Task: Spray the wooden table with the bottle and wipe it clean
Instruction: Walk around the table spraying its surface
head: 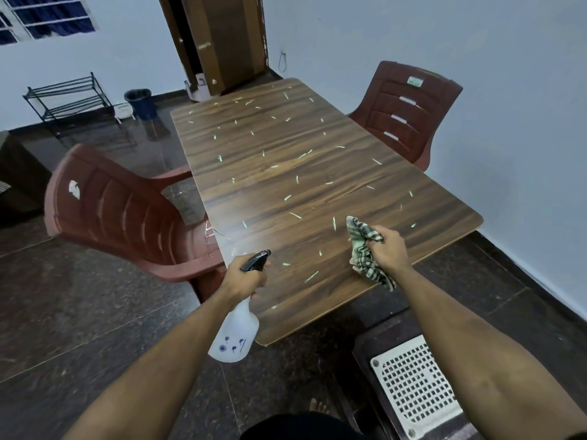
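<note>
Left hand (244, 279): it was closed around the neck of the spray bottle (235, 335), a finger by the black trigger head, nozzle aimed forward over the near corner of the wooden table (317, 173).
Bottle: its translucent body hung below and behind the left hand, off the table's near edge; a faint pale haze showed just ahead of the nozzle, possibly mist, though I could not be sure.
Right hand (386, 252): it was fisted on a bunched checked cloth (365, 252), held just over the tabletop near the near-right edge; whether the cloth touched the wood I could not tell.
Table: it stretched away ahead of both hands, strewn with small pale green scraps (297, 215) from between the hands to the far end.
Chairs: one red chair (120, 214) stood left of the left hand, another (403, 112) far ahead of the right.
Progress: by my reading, early. Spraying was at most just starting; no wet sheen or cleared patch showed.
Left to do: nearly all the spraying, then wiping the whole top and gathering the scraps.
</note>
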